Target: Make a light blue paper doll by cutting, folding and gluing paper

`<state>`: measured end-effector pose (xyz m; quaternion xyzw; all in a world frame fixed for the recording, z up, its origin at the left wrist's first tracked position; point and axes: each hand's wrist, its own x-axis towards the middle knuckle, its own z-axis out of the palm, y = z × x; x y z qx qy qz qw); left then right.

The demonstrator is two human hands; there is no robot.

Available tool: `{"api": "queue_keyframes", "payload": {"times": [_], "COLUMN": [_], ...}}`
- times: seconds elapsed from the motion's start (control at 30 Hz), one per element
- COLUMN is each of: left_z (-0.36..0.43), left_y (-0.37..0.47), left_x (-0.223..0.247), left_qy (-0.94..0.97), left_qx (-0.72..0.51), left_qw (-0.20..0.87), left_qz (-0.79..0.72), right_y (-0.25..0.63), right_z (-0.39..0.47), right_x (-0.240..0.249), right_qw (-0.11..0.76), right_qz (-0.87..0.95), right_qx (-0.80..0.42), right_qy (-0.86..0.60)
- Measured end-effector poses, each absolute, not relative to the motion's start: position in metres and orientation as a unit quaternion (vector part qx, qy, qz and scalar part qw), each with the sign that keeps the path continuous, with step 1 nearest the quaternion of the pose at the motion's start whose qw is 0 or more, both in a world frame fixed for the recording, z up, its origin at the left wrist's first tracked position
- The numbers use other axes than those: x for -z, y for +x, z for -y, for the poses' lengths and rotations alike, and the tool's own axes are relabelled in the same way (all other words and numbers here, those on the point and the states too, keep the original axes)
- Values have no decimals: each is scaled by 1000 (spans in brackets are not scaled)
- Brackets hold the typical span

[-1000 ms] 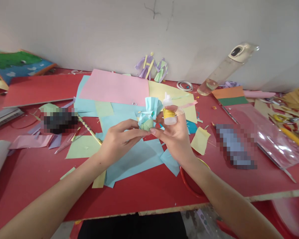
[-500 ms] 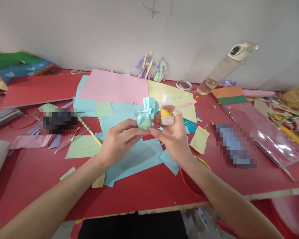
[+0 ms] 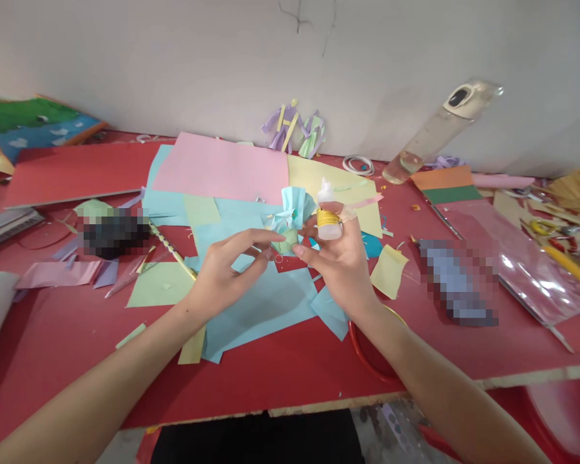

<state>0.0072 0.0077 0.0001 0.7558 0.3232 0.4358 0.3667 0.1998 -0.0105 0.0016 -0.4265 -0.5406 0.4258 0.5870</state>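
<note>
My right hand [image 3: 345, 270] holds a small white glue bottle [image 3: 328, 222] with a yellow label upright against its fingers. The same hand also grips a small craft of crumpled light-blue paper [image 3: 294, 203] with a green paper piece [image 3: 287, 240] at its lower end, the thumb on the green part. My left hand [image 3: 234, 261] reaches in from the left. Its index fingertip touches the green piece, while its thumb stands apart below. Under both hands lie light-blue paper sheets [image 3: 270, 303] on the red table [image 3: 251, 393].
Pink [image 3: 222, 167] and yellow sheets [image 3: 328, 177] lie behind the hands. Two paper figures [image 3: 294, 129] lean on the wall. A clear bottle [image 3: 435, 138] stands at the back right. A red ring [image 3: 367, 354] lies under my right forearm. A patterned pencil [image 3: 174, 254] is at left.
My left thumb has come away from the green paper, and the left fingers have spread. My right hand, with the glue bottle and the paper craft, has shifted slightly right.
</note>
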Motion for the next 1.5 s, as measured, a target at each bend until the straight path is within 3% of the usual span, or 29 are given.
{"api": "queue_keyframes", "payload": {"times": [0.77, 1.5], "left_z": [-14, -5], "left_y": [7, 17], "left_x": [-6, -1], "left_qy": [738, 691], "left_qx": [-430, -402], "left_qw": [397, 421], "left_qz": [-335, -429], "right_y": [200, 195], "right_z": [14, 17], "right_x": [-5, 6], "right_qw": [575, 567], "right_qz": [540, 599], "right_qx": [-456, -356], "right_qy": [-413, -439]}}
